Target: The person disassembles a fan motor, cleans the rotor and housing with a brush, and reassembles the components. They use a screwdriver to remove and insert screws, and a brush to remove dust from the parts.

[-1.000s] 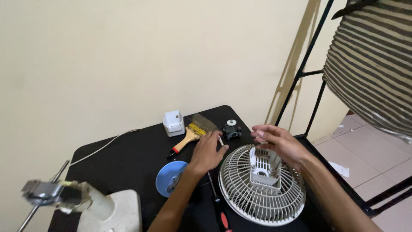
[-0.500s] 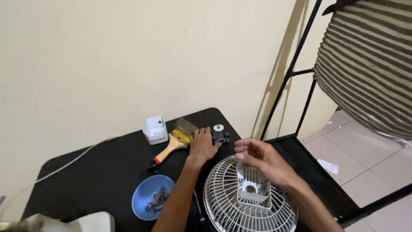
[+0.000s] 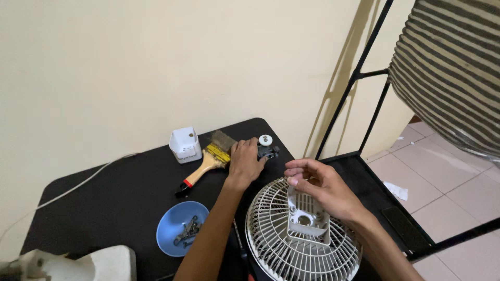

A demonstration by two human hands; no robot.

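**Left hand on the small black part, right hand over the fan grille**

The left hand (image 3: 245, 162) lies palm down at the far side of the black table (image 3: 104, 192), fingers curled over a small black part (image 3: 267, 152); whether they actually pinch it cannot be told. Just beyond that part sits a white round knob (image 3: 265, 139). Beside the hand lies a paintbrush (image 3: 205, 165) with a wooden handle, and next to its bristles a small white box (image 3: 184, 144). The right hand (image 3: 323, 187) hovers over the white fan grille (image 3: 271, 244), fingers drawn together at the top of the motor bracket (image 3: 307, 218). A blue bowl (image 3: 167, 229) of screws sits left of the grille.
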